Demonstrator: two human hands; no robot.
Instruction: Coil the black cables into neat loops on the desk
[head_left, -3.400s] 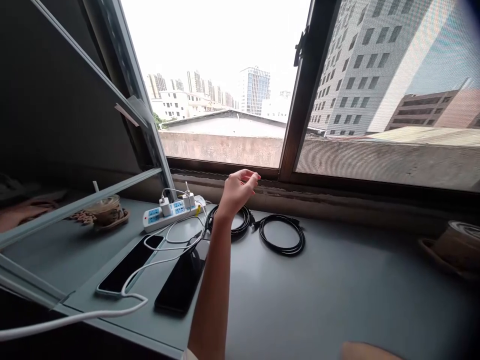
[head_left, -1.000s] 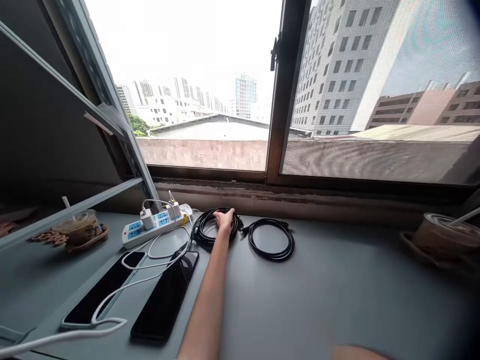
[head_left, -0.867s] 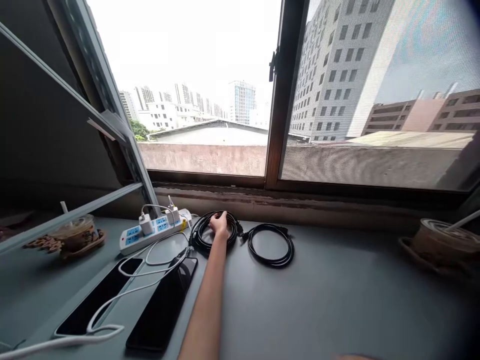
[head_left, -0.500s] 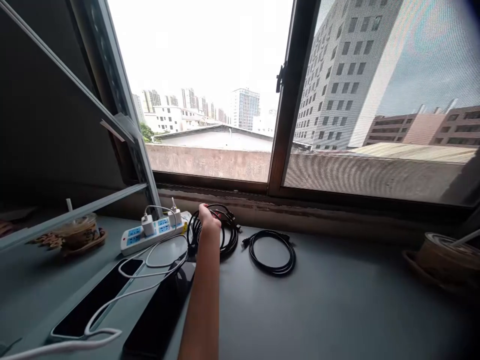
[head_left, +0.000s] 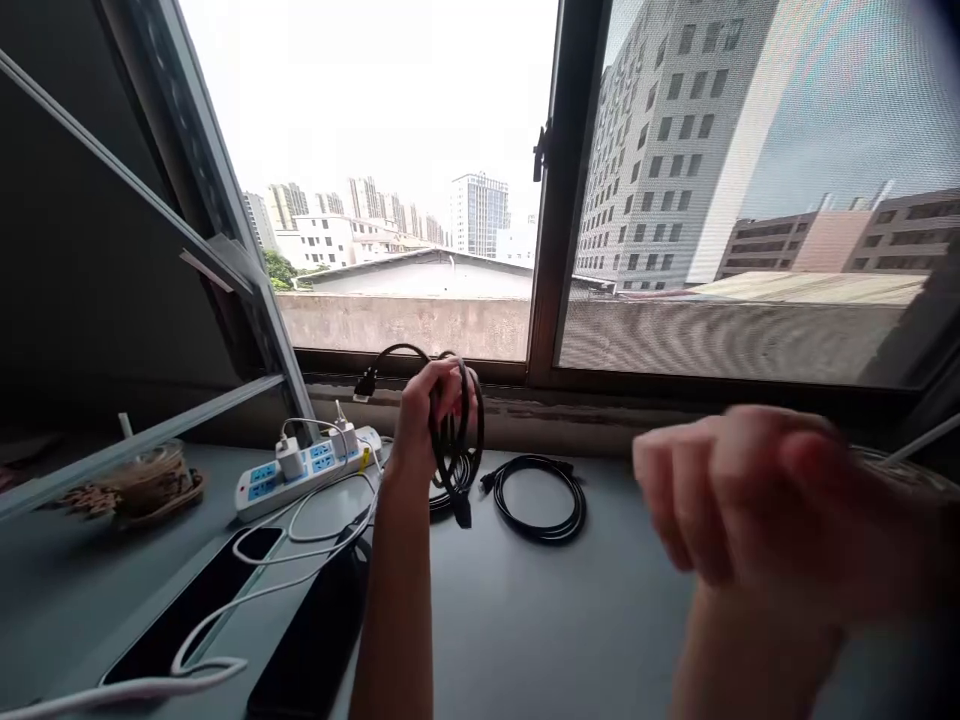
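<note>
A loosely coiled black cable [head_left: 480, 425] hangs in my left hand [head_left: 439, 392], whose fingers are wrapped round its loops above the table by the window. One plug [head_left: 365, 385] with a light metal end sticks out to the left. Another black plug [head_left: 462, 508] dangles below. Behind it on the table lies more coiled black cable [head_left: 441, 505], partly hidden by my left hand and the held loops. A separate black cable coil [head_left: 577, 505] rests flat to the right. My right hand [head_left: 720, 500] is raised at the right, blurred, with bent fingers; its palm side is hidden.
On the left, a white power strip [head_left: 251, 492] carries two white chargers, with a white cable [head_left: 225, 600] trailing forward. Two dark phone-like slabs, one [head_left: 202, 600] and another [head_left: 315, 640], lie on the grey table [head_left: 525, 620]. A metal frame [head_left: 274, 320] slants beside the window.
My left hand has lifted a black cable off the pile, up and slightly right. My right hand has come into view at the right. The camera view has shifted slightly.
</note>
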